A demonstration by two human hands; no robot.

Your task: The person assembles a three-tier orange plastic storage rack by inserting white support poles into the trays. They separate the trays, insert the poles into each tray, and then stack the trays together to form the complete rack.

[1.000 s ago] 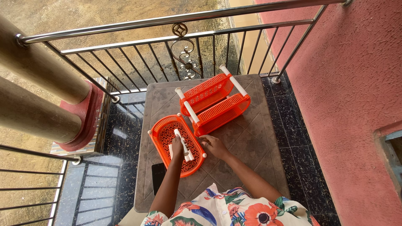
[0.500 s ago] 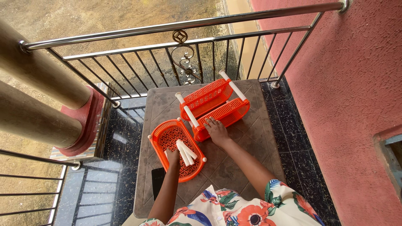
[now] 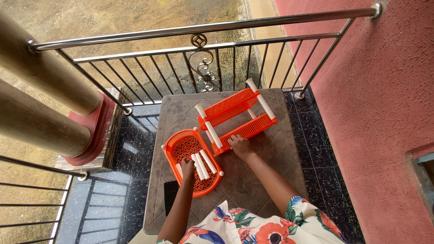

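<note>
Since the earlier frame, the right hand (image 3: 240, 145) has slid onto the near edge of the orange rack (image 3: 237, 118), fingers curled loosely on it. At 8 o'clock from the rack, the left hand (image 3: 188, 167) rests in the oval orange tray (image 3: 174, 149), fingertips touching white tubes (image 3: 202, 164); its grip is unclear. Both sit on the tabletop (image 3: 271, 149).
</note>
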